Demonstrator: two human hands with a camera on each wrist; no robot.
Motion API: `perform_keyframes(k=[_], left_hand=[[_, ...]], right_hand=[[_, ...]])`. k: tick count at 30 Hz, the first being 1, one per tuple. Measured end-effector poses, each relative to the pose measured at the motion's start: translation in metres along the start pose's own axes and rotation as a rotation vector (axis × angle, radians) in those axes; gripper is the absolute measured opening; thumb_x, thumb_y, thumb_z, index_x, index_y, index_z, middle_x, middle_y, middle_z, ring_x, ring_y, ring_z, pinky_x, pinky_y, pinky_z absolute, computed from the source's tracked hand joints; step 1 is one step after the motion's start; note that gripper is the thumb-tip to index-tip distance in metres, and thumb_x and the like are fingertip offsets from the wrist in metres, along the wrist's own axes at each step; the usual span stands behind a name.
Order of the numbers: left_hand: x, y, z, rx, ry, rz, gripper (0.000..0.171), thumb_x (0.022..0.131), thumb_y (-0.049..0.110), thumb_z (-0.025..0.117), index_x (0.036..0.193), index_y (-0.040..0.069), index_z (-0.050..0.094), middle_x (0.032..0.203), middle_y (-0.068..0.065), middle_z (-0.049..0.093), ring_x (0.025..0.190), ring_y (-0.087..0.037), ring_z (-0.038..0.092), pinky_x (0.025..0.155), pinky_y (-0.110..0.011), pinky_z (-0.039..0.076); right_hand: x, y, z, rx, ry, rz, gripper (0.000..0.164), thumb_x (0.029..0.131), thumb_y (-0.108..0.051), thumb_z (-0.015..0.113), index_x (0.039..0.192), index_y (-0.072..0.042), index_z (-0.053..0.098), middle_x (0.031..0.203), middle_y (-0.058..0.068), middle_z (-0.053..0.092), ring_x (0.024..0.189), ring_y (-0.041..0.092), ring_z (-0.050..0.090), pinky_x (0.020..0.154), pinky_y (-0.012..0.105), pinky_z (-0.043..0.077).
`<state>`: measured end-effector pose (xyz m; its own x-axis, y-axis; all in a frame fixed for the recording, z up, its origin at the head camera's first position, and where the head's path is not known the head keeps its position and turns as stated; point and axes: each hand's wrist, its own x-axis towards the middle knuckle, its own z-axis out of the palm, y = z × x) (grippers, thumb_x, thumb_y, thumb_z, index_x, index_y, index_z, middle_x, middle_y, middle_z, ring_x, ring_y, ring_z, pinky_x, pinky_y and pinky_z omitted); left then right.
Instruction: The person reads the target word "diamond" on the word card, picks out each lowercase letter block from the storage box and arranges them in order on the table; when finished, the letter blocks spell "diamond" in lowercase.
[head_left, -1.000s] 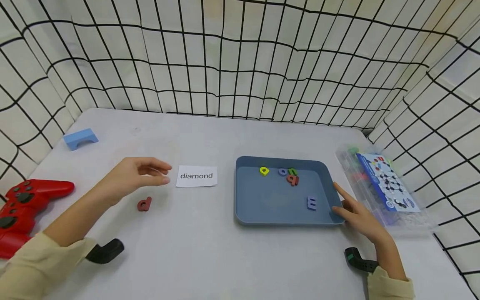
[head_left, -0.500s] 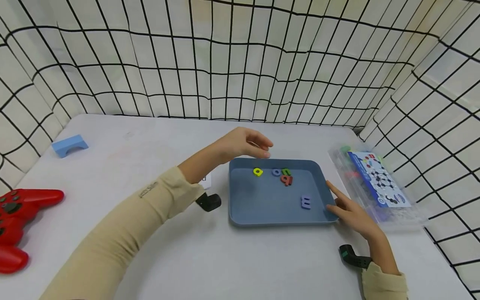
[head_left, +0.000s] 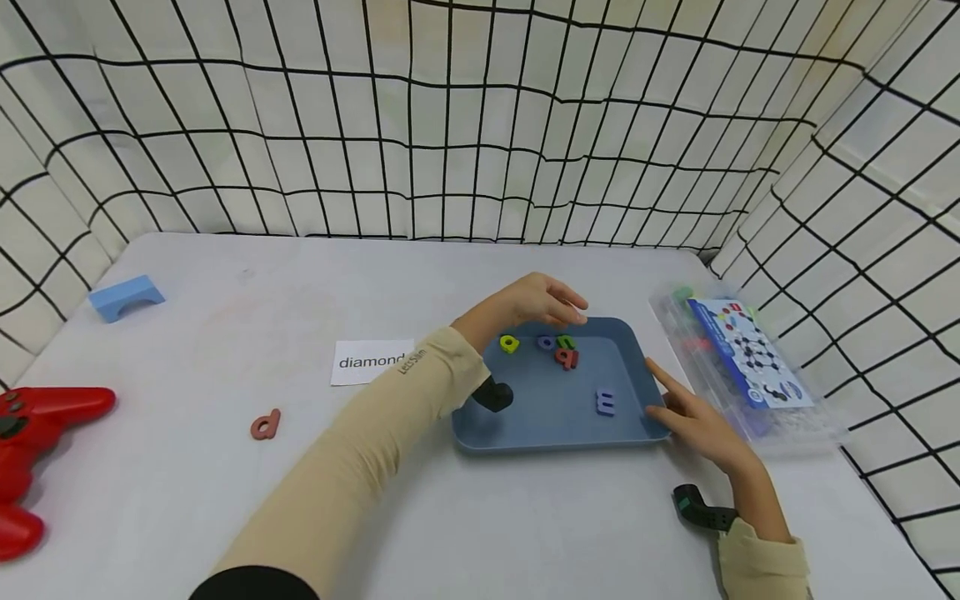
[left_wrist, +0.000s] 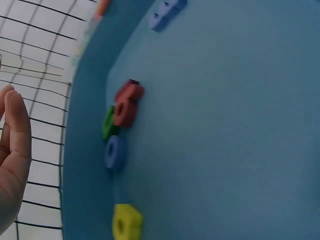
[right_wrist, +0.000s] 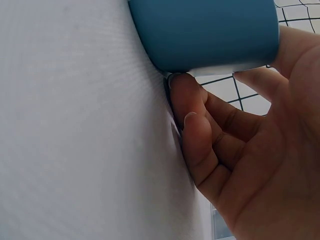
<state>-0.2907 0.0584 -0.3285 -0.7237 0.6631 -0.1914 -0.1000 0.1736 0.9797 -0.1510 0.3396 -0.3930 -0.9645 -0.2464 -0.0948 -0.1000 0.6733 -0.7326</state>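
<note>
Above the far edge of the blue-grey tray (head_left: 543,417), my head view shows the left hand (head_left: 538,300) relaxed and free; the right hand (head_left: 699,423) grips the tray's right rim. Plastic letters (head_left: 567,358) lie inside the tray; left of it, a "diamond" card (head_left: 369,363) and a red d (head_left: 265,425). My left wrist view shows extended fingers beyond the tray's wall; my right, bent fingertips touching it.

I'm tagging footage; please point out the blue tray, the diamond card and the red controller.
Blue tray (head_left: 547,417), head view, on its bare floor.
Diamond card (head_left: 367,363), head view, on its printed word.
Red controller (head_left: 41,415), head view, on its shell.
</note>
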Motion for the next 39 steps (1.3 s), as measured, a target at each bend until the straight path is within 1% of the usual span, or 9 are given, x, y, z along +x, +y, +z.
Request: perform_keyframes(k=[3,6,10,13,16,22,25,31,39], left_hand=[[0.007,-0.012,0.006,0.027,-0.01,-0.017,0.037,0.085,0.005,0.071,0.12,-0.004,0.063,0.111,-0.014,0.066,0.105,-0.032,0.058,0.091,-0.036,0.046],[0.011,-0.022,0.011,0.062,-0.011,-0.033,0.036,0.084,0.008,0.072,0.118,-0.003,0.064,0.104,-0.008,0.068,0.099,-0.026,0.06,0.087,-0.033,0.047],[0.015,-0.035,0.015,0.096,-0.014,-0.056,0.036,0.083,0.007,0.073,0.117,-0.003,0.065,0.094,-0.011,0.069,0.083,-0.018,0.063,0.078,-0.031,0.051],[0.017,-0.043,0.016,0.112,-0.014,-0.074,0.035,0.082,0.004,0.073,0.115,-0.005,0.065,0.084,-0.015,0.069,0.068,-0.02,0.064,0.069,-0.03,0.053],[0.017,-0.049,0.019,0.148,0.009,-0.071,0.032,0.081,0.002,0.074,0.112,-0.005,0.066,0.08,-0.013,0.07,0.062,-0.018,0.062,0.063,-0.029,0.053],[0.019,-0.053,0.024,0.347,0.066,0.004,0.028,0.081,0.007,0.075,0.107,-0.001,0.069,0.077,-0.006,0.07,0.061,-0.017,0.062,0.059,-0.026,0.052],[0.02,-0.053,0.026,0.462,0.074,0.031,0.025,0.081,0.01,0.076,0.104,0.003,0.071,0.077,-0.002,0.069,0.058,-0.015,0.06,0.057,-0.025,0.049],[0.022,-0.053,0.03,0.611,0.072,0.055,0.019,0.078,0.017,0.079,0.094,0.008,0.074,0.074,0.001,0.065,0.051,-0.011,0.053,0.052,-0.022,0.045],[0.024,-0.053,0.035,0.785,0.106,0.077,0.022,0.074,0.03,0.083,0.084,0.014,0.073,0.084,0.004,0.061,0.067,-0.011,0.048,0.057,-0.021,0.039]], right_hand=[[0.0,-0.001,0.0,0.005,-0.001,0.009,0.067,0.096,-0.022,0.057,0.153,-0.024,0.02,0.076,0.008,0.047,0.062,0.018,0.043,0.055,0.03,0.036],[0.0,-0.001,0.0,0.007,0.0,0.009,0.068,0.096,-0.022,0.057,0.153,-0.025,0.02,0.075,0.007,0.047,0.062,0.018,0.042,0.054,0.03,0.035],[0.0,0.0,0.0,0.006,-0.002,0.002,0.067,0.096,-0.02,0.057,0.153,-0.023,0.02,0.074,0.006,0.046,0.061,0.017,0.041,0.053,0.029,0.035],[0.001,0.001,0.0,-0.005,-0.003,0.007,0.067,0.097,-0.018,0.056,0.153,-0.021,0.019,0.075,0.006,0.047,0.06,0.016,0.041,0.053,0.029,0.035],[0.001,0.001,0.0,-0.022,-0.003,0.01,0.067,0.097,-0.015,0.055,0.153,-0.016,0.019,0.075,0.007,0.047,0.06,0.016,0.04,0.053,0.029,0.035],[0.002,0.002,-0.001,-0.025,-0.006,0.008,0.066,0.097,-0.014,0.054,0.153,-0.015,0.018,0.074,0.007,0.046,0.06,0.015,0.039,0.053,0.029,0.034],[0.001,0.001,-0.001,-0.008,-0.006,0.004,0.067,0.097,-0.016,0.055,0.153,-0.019,0.018,0.075,0.006,0.047,0.06,0.016,0.04,0.054,0.029,0.035],[0.001,-0.001,-0.001,0.0,-0.005,0.004,0.068,0.096,-0.019,0.057,0.153,-0.021,0.019,0.075,0.006,0.047,0.061,0.017,0.041,0.054,0.029,0.035],[0.001,-0.003,-0.001,0.012,-0.006,-0.003,0.068,0.096,-0.018,0.057,0.153,-0.021,0.019,0.073,0.005,0.045,0.06,0.016,0.04,0.053,0.029,0.034]])
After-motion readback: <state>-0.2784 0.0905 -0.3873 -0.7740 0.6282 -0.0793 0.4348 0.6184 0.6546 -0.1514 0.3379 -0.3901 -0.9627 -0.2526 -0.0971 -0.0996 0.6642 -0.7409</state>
